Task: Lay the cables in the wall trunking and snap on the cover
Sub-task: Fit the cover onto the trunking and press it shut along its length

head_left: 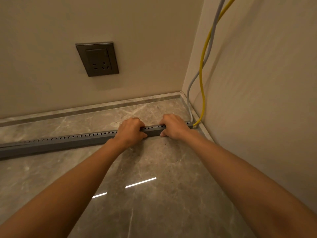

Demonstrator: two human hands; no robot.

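Your trunking [68,143] lies on the floor [154,169]. It runs from the left edge of the frame to the room corner right of centre, in front of the skirting [85,109], with a strip of floor between them. Your left hand [131,131] and right hand [173,127] grip it side by side near its right end, a short stretch of trunking between them. The cables [203,97] drop from the upper right along the corner to that end. The socket [97,59] sits on the back wall, above the trunking, upper left of centre.
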